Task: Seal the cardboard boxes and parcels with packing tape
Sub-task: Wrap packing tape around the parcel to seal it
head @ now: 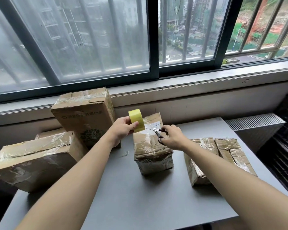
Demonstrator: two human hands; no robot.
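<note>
Taped parcel under tape roll, scissors

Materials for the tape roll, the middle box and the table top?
Tape roll: glossy plastic film, yellowish where wound thick.
Middle box: brown cardboard, wrapped in shiny clear tape that wrinkles and glares.
Table: smooth matt grey, likely laminate or painted board; cannot tell which.

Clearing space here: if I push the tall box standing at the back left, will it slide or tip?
The tall box stands on its narrow end, so a high push would probably tip it. Its crumpled, taped top suggests soft cardboard that may dent.
</note>
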